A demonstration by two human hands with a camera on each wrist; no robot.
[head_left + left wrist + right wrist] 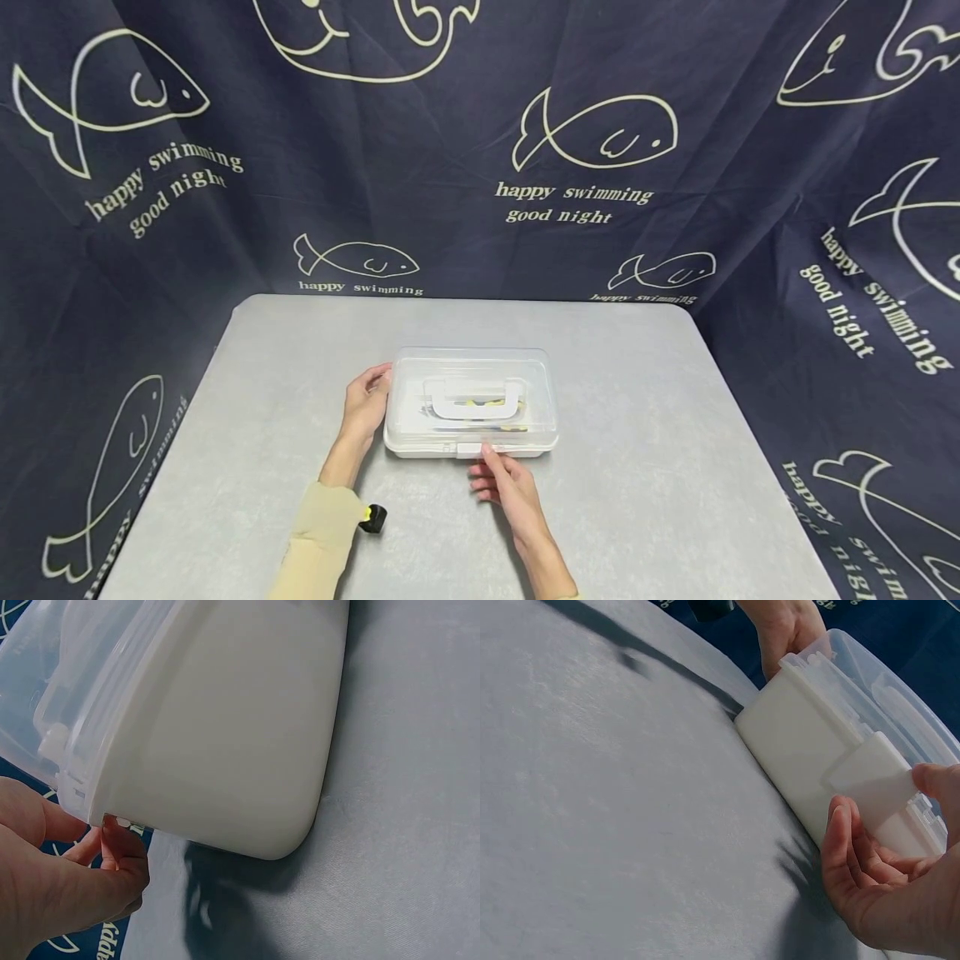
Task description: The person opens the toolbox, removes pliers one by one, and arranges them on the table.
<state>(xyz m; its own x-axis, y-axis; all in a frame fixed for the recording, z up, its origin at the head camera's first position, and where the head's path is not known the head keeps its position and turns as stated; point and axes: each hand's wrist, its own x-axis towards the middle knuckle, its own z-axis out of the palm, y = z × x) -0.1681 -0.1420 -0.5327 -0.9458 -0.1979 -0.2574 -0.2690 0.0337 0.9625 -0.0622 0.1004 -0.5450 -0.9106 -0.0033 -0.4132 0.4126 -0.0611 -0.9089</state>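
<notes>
Your left hand [365, 406] pinches the box [472, 408] by its rim [97, 796]; your right hand [512, 488] is relaxed, thumb on the latch [468, 451], fingers bent beneath it.

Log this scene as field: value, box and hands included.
box: white, on grey table
lid: clear, on box
contents: yellow and dark items, blurred through lid
left hand: grips rim at box's left end
right hand: thumb on latch, fingers below
latch: white, front; fastened or not unclear
</notes>
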